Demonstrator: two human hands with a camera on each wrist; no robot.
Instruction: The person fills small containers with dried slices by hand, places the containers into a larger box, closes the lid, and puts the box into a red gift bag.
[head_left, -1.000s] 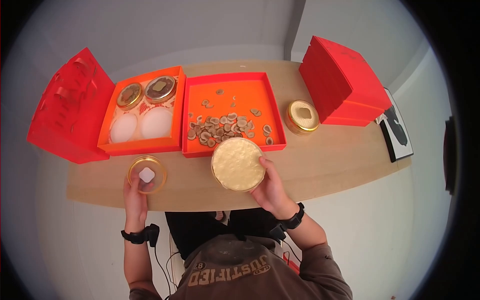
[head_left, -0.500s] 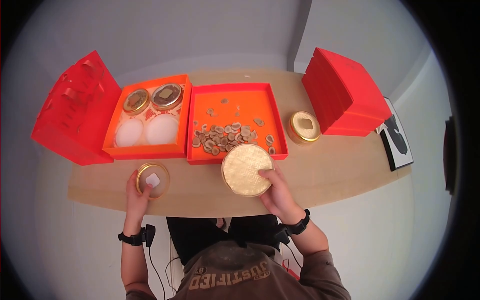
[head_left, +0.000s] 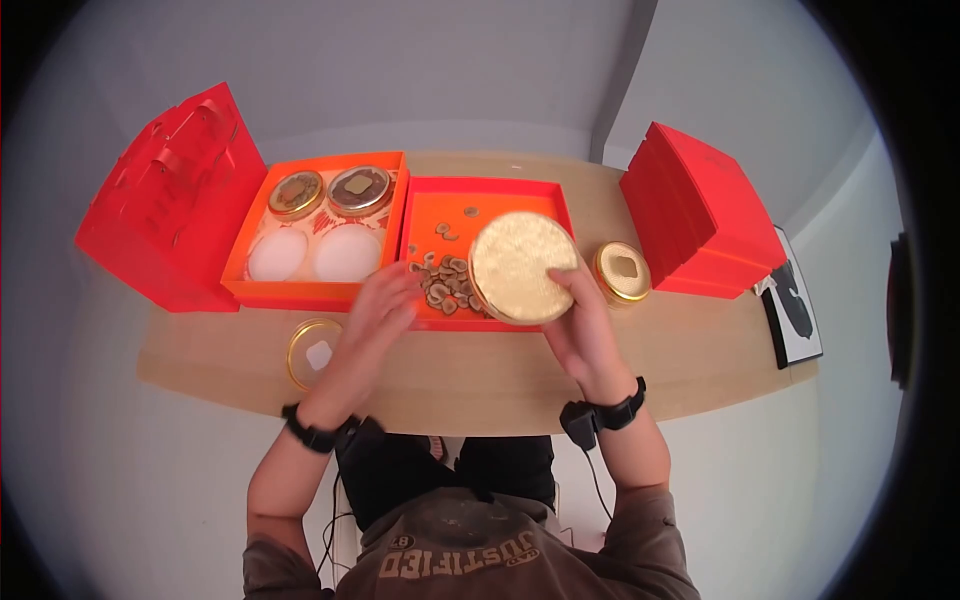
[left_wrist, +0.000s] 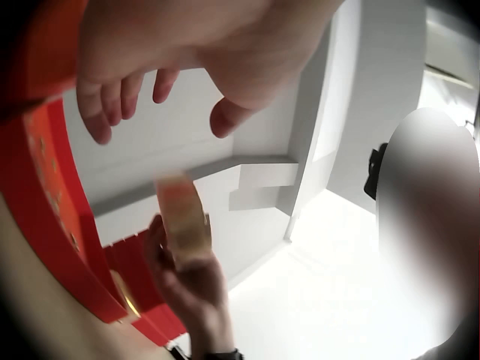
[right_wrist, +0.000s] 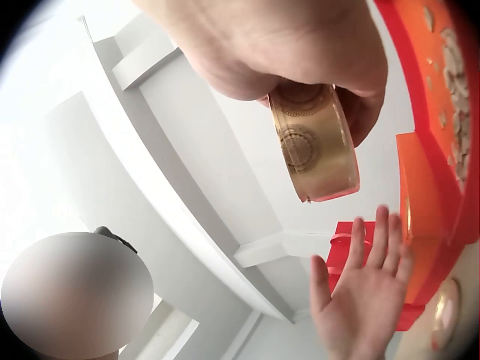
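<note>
My right hand (head_left: 588, 335) grips a round gold tub (head_left: 523, 268) by its side, thumb across the crinkled gold face. In the right wrist view the tub's gold side (right_wrist: 315, 146) shows round patterned medallions. It is held up over the front right part of a shallow red tray with an orange floor (head_left: 515, 195). Brown dried slices (head_left: 440, 285) lie in that tray, partly hidden behind the tub. My left hand (head_left: 375, 320) is empty, fingers extended, near the tray's front left corner. A clear gold-rimmed lid with a white label (head_left: 318, 355) lies on the table beside the left wrist.
Left of the tray is an orange box (head_left: 300, 293) with two lidded jars (head_left: 297, 193) and two white round pads (head_left: 348, 252). A red bag (head_left: 165, 220) stands farther left. Right are another gold-rimmed jar (head_left: 622, 268), red boxes (head_left: 695, 215) and a black-framed picture (head_left: 795, 310).
My left hand has let go of the clear lid on the table and moved right toward the tray. The right hand has raised the gold tub forward and to the right.
</note>
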